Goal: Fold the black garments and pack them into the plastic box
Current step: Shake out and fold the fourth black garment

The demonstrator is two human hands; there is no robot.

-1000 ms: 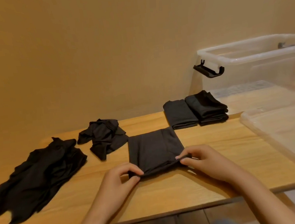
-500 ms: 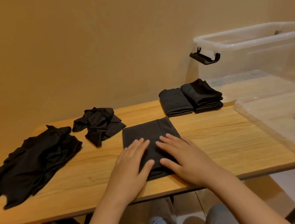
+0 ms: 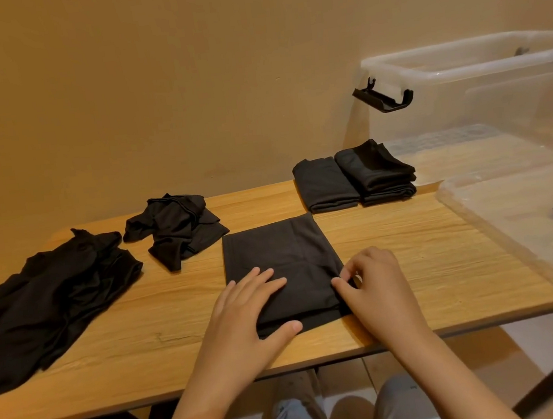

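Clear plastic box (image 3: 463, 108) sits beside folded stacks (image 3: 354, 179); left grip (image 3: 245, 312) spread flat on garment (image 3: 280, 253), right grip (image 3: 377, 287) pinches it.

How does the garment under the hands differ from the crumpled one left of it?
The folded garment is a flat rectangle; the crumpled garment is a rumpled heap. Left hand rests flat on the folded garment, right hand pinches its edge; the crumpled garment lies untouched. Both are black.

Wooden table (image 3: 411, 256): folded garment (image 3: 273, 254) at centre; low stack (image 3: 324, 186) and taller stack (image 3: 378, 173) touching behind it; small heap (image 3: 174, 228) and large heap (image 3: 48, 304) at left. Clear plastic box (image 3: 462, 102) and lid (image 3: 509, 210) at right.
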